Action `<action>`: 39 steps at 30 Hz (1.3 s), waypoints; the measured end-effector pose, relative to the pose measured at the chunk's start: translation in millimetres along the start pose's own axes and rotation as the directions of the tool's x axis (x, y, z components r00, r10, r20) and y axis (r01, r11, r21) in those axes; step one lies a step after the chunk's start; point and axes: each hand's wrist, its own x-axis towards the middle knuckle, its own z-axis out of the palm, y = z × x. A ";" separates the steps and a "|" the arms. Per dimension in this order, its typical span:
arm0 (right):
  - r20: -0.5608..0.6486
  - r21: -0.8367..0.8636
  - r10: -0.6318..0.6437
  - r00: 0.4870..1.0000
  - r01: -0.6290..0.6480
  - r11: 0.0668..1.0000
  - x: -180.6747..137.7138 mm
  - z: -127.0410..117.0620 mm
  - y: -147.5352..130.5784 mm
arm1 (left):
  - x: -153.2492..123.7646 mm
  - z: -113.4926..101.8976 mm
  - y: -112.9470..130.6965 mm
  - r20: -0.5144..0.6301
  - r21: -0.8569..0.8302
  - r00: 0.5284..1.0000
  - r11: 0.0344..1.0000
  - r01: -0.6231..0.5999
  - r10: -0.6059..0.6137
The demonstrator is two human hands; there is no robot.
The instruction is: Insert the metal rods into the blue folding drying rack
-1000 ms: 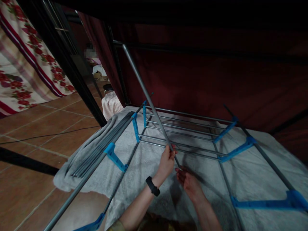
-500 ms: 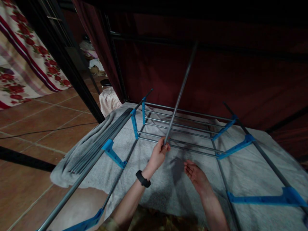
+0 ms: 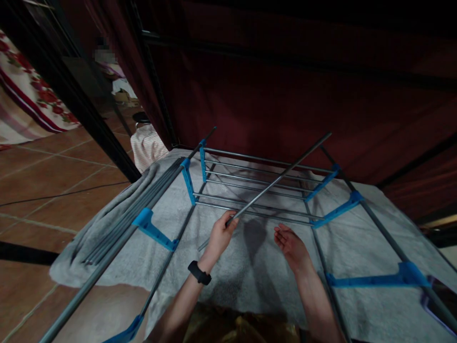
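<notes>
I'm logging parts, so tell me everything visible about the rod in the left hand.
The rod is slim, straight and grey, with a sheen like metal. The left hand grips it nearer its lower end, which pokes out past the hand. It slants up toward the picture's right, crossing in view over the grey crossbars; contact there is unclear.

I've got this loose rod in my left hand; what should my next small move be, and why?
I'd probably bring your right hand across to steady the metal rod. Your left hand alone grips it, toward its lower end, and the long part slants up to the right. The right hand is open and free nearby.
</notes>
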 end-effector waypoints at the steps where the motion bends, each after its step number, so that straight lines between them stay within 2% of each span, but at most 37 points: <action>1: -0.003 -0.002 -0.026 1.000 0.026 1.000 -1.1 2.6 -3.5 | 0.0 0.3 -1.1 0.000 -0.001 1.000 1.000 0.001 -0.001; 4: 0.016 -0.031 -0.125 0.992 0.126 0.992 -6.8 14.5 -13.7 | -0.7 3.1 -2.1 0.002 -0.014 1.000 1.000 0.015 -0.015; 8: 0.104 -0.083 -0.227 0.968 0.236 0.968 -16.2 42.1 -20.2 | -2.4 12.3 1.1 -0.046 -0.061 0.999 0.998 0.026 -0.029; 11: 0.155 -0.108 -0.262 0.953 0.279 0.954 -20.6 68.0 -16.7 | -3.8 22.7 3.8 -0.073 -0.091 0.997 0.996 0.018 -0.025; 14: 0.190 -0.128 -0.288 0.939 0.315 0.941 -21.8 91.3 -8.6 | -6.8 35.2 7.7 -0.052 -0.119 0.998 0.993 0.022 -0.029; 18: 0.249 -0.215 -0.310 0.917 0.365 0.906 -20.3 109.5 -1.6 | -13.7 50.4 18.4 -0.018 -0.157 0.999 0.987 0.034 -0.037; 23: 0.312 -0.307 -0.388 0.867 0.479 0.823 -15.3 110.4 -12.2 | -17.3 54.2 27.7 -0.020 -0.248 0.999 0.968 0.038 -0.044; 30: 0.421 -0.443 -0.486 0.766 0.641 0.627 -5.7 94.1 -29.9 | -7.6 34.5 21.6 -0.098 -0.289 0.993 0.957 0.038 -0.069; 36: 0.433 -0.491 -0.526 0.732 0.681 0.543 -2.1 83.1 -26.9 | -2.8 18.7 36.2 -0.160 -0.338 0.984 0.941 0.020 -0.079; 39: 0.476 -0.555 -0.523 0.707 0.702 0.446 -2.7 75.0 -23.4 | 0.0 12.4 44.8 -0.173 -0.387 0.981 0.922 0.011 -0.085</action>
